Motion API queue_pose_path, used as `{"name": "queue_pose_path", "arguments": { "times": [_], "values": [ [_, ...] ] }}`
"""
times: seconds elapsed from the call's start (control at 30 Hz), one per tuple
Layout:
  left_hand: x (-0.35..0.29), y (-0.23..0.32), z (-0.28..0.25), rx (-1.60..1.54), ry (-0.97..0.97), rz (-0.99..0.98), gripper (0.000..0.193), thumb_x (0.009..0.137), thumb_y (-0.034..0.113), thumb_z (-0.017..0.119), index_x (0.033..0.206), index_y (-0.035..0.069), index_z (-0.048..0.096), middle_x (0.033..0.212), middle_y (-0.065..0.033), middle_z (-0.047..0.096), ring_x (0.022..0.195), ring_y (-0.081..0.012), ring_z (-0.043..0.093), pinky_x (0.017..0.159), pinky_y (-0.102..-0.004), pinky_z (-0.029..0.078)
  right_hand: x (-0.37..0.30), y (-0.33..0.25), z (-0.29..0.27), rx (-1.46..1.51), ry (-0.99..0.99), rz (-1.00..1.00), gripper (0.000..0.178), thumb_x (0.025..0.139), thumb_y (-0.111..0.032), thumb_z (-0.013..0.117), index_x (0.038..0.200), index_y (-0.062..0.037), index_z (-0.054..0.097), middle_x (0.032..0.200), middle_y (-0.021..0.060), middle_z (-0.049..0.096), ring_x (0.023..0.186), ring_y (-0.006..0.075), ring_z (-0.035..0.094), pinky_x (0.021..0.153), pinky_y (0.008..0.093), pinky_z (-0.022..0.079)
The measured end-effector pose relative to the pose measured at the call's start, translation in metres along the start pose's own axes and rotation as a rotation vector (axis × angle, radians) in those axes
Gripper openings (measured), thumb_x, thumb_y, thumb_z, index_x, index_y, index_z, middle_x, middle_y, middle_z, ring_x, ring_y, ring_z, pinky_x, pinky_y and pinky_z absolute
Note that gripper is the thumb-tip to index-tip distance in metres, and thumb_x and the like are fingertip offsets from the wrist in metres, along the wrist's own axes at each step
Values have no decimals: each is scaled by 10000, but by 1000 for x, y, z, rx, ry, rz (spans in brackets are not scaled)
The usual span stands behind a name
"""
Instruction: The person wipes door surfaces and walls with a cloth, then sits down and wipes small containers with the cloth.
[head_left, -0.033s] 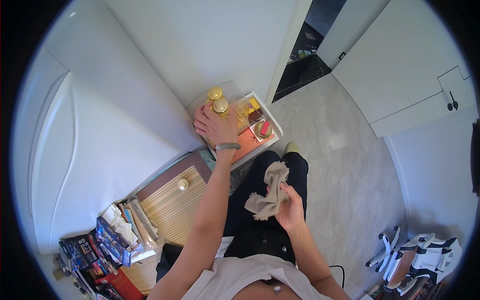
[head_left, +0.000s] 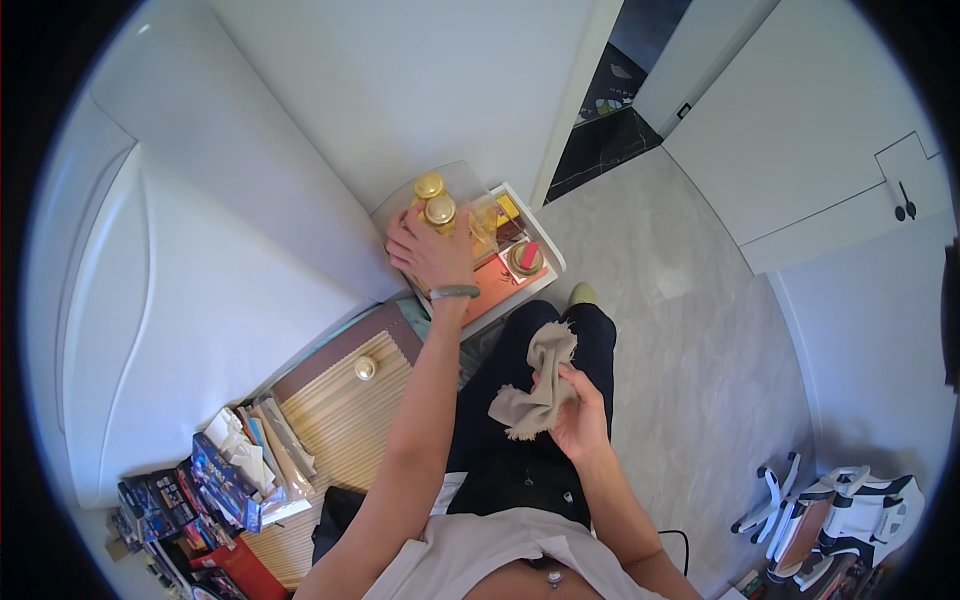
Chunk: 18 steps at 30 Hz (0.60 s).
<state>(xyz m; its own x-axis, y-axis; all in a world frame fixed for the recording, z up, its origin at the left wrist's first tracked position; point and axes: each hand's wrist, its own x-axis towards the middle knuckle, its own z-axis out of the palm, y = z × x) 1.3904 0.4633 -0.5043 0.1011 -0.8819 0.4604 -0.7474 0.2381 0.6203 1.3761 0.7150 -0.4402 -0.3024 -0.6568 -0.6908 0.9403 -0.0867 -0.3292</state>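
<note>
A clear plastic bin (head_left: 462, 174) holds jars with gold lids, one lid (head_left: 429, 186) behind another. My left hand (head_left: 437, 258) reaches into it, closed around the nearer gold-lidded jar (head_left: 440, 209), thumb on the right and fingers on the left. Most of that jar's body is hidden behind the hand. Above my lap, my right hand (head_left: 582, 425) grips a crumpled beige cloth (head_left: 540, 388) with frayed edges. Beside the bin, a round jar with a red label on its lid (head_left: 526, 258) stands in the white drawer (head_left: 548, 245).
An orange-red flat package (head_left: 492, 290) and a yellow box (head_left: 507, 211) lie in the drawer. Left of me, a ribbed mat (head_left: 330, 410) bears a gold-and-white round lid or jar (head_left: 366, 368), with papers and boxes (head_left: 225, 480) behind. A white folded chair (head_left: 850, 515) is at lower right.
</note>
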Motion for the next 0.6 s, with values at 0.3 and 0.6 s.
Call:
{"name": "queue_pose_path", "arguments": {
  "times": [0.3, 0.6],
  "values": [
    [-21, -15, -38, -77, -43, 96, 556, 701, 317, 825, 1138, 89, 566, 1239, -104, 509, 1135, -286, 478, 961, -466, 371, -3, 3, -1, -105, -136, -135, 313, 925, -167, 584, 1212, -52, 537, 1021, 26, 617, 911, 133, 599, 806, 281, 501],
    [-110, -9, -182, -835, -750, 101, 462, 735, -28, 745, 1172, -2, 598, 1169, -118, 642, 992, -193, 661, 839, -277, 531, -17, 18, 10, -1089, -365, -1127, 334, 767, 56, 582, 1095, 8, 543, 1336, 150, 455, 1175, 297, 499, 1006, 402, 384]
  ]
}}
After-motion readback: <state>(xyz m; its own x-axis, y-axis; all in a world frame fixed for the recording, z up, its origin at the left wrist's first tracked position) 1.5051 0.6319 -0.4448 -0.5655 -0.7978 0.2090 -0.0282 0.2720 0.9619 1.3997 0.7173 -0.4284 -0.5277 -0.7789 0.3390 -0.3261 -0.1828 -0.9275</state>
